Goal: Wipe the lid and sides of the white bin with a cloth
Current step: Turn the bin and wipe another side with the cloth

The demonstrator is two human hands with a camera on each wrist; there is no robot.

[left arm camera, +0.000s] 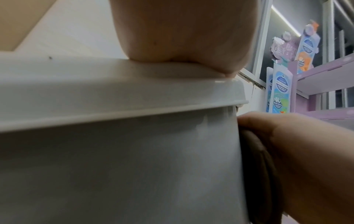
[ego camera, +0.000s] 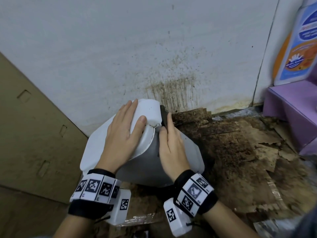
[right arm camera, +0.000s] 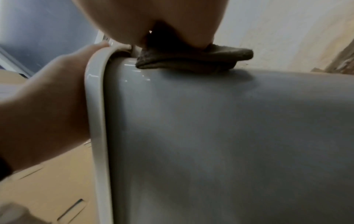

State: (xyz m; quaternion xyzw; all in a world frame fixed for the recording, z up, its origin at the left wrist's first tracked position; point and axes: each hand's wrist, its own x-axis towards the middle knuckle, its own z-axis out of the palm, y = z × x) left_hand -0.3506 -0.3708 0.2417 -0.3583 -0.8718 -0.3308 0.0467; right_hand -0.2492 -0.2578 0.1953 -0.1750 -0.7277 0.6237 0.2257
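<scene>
Wiping the side is the step in hand: at frame centre we find the white bin [ego camera: 180,152] tipped, left hand [ego camera: 120,140] flat on its lid [ego camera: 96,148] — right hand [ego camera: 171,146] pressing the dark cloth [right arm camera: 193,60] just below the rim. Next, we judge, a firm stroke down the side.

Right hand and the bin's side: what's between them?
A dark cloth, folded, lies pressed between the right hand and the white bin side just below the lid rim; the right wrist view shows it best.

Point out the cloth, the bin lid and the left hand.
cloth [right arm camera: 193,60]: right wrist view, middle of the dark fold.
bin lid [ego camera: 96,148]: head view, bare top surface.
left hand [ego camera: 120,140]: head view, back of the hand.
</scene>
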